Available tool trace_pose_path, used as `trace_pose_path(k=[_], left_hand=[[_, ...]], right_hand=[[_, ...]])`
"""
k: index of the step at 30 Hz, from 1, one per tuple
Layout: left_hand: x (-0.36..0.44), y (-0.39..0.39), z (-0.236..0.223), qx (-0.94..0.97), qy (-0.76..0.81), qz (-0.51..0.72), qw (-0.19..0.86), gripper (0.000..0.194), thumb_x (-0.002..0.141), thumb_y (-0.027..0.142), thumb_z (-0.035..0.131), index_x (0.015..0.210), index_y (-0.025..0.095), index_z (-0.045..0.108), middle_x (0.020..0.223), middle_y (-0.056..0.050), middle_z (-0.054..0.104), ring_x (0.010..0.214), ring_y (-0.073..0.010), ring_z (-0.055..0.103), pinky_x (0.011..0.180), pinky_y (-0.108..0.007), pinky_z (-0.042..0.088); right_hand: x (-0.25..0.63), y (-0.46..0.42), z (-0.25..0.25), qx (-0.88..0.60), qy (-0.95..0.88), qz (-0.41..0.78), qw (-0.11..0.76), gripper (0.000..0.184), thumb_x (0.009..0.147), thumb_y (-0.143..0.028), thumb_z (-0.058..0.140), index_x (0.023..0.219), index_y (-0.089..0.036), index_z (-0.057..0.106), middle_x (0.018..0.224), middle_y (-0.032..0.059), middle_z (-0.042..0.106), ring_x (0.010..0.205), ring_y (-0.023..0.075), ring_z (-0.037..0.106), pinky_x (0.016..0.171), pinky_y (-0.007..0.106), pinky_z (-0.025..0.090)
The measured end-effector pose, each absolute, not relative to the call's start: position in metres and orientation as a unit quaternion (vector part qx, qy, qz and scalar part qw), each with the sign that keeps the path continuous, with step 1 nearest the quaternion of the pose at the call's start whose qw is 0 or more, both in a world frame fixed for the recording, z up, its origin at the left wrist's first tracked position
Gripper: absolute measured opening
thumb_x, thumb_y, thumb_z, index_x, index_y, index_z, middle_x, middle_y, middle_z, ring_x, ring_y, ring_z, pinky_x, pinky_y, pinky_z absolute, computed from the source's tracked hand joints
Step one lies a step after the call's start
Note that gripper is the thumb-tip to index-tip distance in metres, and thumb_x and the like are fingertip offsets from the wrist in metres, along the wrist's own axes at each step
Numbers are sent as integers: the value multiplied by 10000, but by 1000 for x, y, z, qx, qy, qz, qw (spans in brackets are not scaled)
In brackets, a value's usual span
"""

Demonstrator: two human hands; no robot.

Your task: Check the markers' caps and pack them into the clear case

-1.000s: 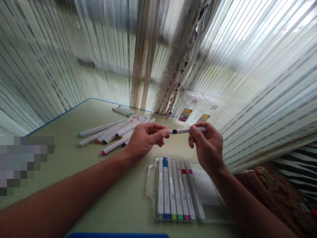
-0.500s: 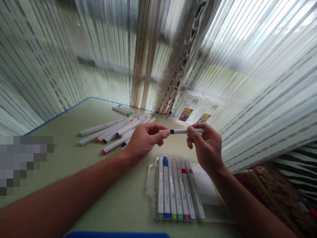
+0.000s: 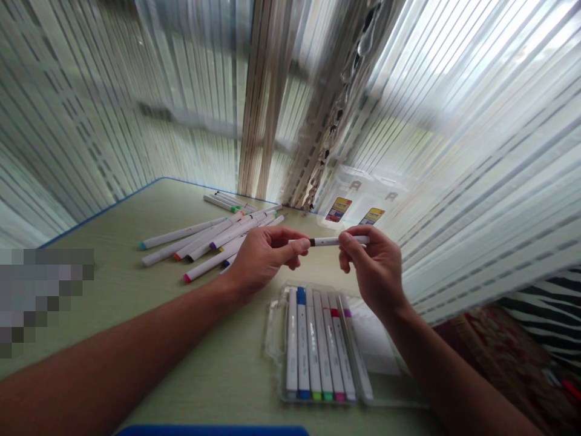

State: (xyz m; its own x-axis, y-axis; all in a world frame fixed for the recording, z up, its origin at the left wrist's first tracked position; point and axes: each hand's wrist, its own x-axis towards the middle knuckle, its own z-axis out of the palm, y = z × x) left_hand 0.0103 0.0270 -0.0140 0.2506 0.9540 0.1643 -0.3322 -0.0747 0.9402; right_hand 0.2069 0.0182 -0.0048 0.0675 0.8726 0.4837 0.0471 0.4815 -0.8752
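The marker (image 3: 329, 241) between my left hand (image 3: 269, 254) and right hand (image 3: 377, 260) looks like smooth white plastic with a soft sheen, as do the loose markers (image 3: 200, 233) toward the table's far edge. My table (image 3: 195, 357) shows a fine wood grain, mostly matt; its blue edging (image 3: 115, 200) seems smooth plastic. The open case (image 3: 274, 330) is clear, glossy plastic, with a white, matt, paper-like sheet (image 3: 373, 342) showing at its right half. By the far edge stand shiny clear plastic boxes (image 3: 354, 186). Behind that edge, the string curtain (image 3: 190, 79) looks like thin cloth, its beads (image 3: 365, 41) glassy and glossy.
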Motion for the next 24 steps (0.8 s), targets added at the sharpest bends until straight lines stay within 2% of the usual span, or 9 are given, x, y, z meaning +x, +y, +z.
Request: trace_pose_path(k=[10, 24], left_hand=[[12, 25, -12, 481, 315, 525, 627, 211, 751, 294, 835, 820, 114, 748, 705, -37, 729, 536, -88, 611, 551, -213, 494], [11, 21, -8, 483, 286, 529, 637, 195, 758, 216, 811, 934, 133, 804, 784, -69, 765, 573, -94, 625, 592, -238, 506]], right_hand=[[207, 17, -3, -389, -601, 333, 614, 142, 854, -277, 757, 833, -175, 660, 545, -56, 568, 410, 75, 509, 375, 192, 379], [208, 20, -3, -411, -574, 363, 609, 173, 828, -301, 777, 805, -159, 681, 620, -33, 607, 421, 63, 527, 372, 178, 389]])
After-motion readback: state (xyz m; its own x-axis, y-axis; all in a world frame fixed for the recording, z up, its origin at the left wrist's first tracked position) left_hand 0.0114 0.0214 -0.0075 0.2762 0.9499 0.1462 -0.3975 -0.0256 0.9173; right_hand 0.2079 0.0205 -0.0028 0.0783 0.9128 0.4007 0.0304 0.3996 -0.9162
